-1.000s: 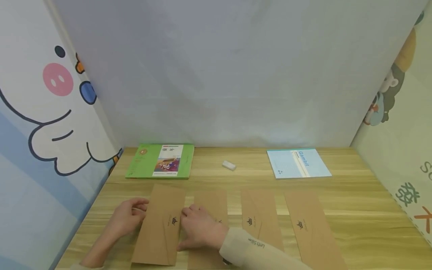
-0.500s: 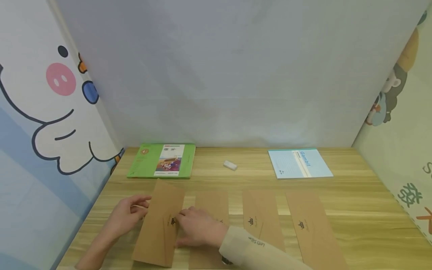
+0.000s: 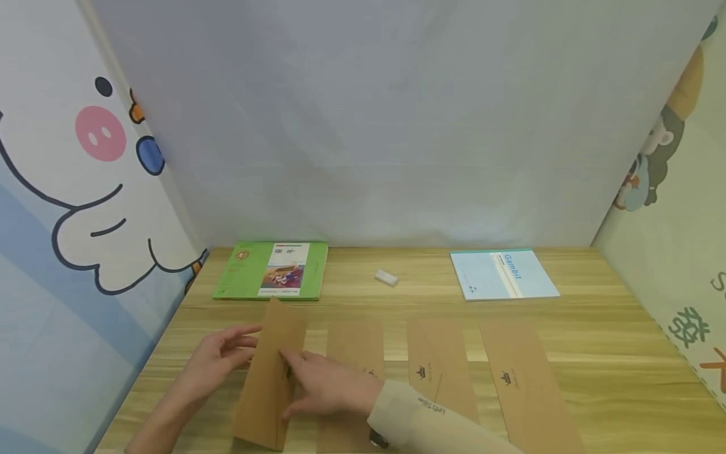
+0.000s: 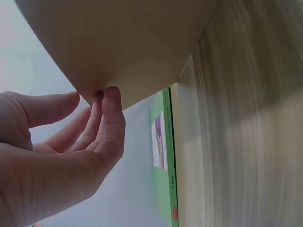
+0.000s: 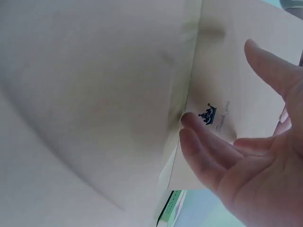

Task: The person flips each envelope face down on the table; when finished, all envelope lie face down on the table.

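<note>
Envelope (image 3: 262,394) between hands (image 3: 212,362) (image 3: 329,383), underside (image 4: 128,47) from left wrist

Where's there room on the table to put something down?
Bare wood shows between the white block and the blue notebook, and right of the rightmost envelope. It's crowded front left, where the left hand and right hand flank the leftmost envelope.

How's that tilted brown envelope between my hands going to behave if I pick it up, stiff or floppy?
The tilted envelope is probably light, since it looks like thin paper. It should feel fairly stiff, as its raised panel looks nearly flat. It may drop if released, since its left edge is up off the table with your left hand at its underside.
</note>
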`<state>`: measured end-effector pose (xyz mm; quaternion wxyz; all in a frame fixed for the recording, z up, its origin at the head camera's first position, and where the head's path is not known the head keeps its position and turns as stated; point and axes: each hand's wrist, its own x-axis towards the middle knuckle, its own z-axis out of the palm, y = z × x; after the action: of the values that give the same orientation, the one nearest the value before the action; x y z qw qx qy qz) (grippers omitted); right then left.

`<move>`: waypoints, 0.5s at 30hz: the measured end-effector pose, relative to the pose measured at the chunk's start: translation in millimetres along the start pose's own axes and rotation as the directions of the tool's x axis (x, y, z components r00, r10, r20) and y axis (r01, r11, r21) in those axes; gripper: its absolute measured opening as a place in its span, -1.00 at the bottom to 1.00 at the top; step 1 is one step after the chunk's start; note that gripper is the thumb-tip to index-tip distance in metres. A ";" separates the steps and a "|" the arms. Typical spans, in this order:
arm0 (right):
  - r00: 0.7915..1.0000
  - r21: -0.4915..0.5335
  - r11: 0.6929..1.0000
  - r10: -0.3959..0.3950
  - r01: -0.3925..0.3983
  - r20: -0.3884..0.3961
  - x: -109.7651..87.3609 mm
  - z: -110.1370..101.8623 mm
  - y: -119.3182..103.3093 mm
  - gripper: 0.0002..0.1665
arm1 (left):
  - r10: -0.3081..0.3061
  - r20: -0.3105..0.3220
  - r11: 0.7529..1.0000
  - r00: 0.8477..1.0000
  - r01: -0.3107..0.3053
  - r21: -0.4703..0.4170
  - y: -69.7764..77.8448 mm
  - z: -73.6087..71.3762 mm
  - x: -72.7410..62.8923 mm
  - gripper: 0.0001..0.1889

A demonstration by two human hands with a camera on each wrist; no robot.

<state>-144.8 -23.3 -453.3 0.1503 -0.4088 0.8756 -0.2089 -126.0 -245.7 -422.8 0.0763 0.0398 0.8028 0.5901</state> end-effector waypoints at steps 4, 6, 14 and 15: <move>1.000 0.155 0.988 -0.003 0.007 -0.029 0.9 -1.1 -2.0 0.22 | -0.018 0.023 0.998 1.000 0.019 -0.052 0.6 0.9 -0.2 -0.52; 0.999 0.230 0.973 -0.001 0.011 -0.041 1.6 -1.6 -2.9 0.23 | -0.030 0.031 0.997 0.999 0.032 -0.070 0.8 1.6 -0.2 -0.51; 0.995 0.424 0.905 0.012 0.033 -0.104 3.1 -0.5 -6.5 0.24 | -0.049 0.054 0.992 0.997 0.055 -0.110 0.2 6.3 -0.8 -0.51; 0.994 0.443 0.896 0.010 0.041 -0.112 3.5 -0.1 -7.0 0.24 | -0.050 0.056 0.992 0.997 0.056 -0.112 -0.3 7.1 -0.8 -0.52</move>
<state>-142.5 -30.0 -450.1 0.1888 -0.3581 0.8086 -0.4271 -124.0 -239.2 -425.1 0.1154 0.0298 0.7663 0.6314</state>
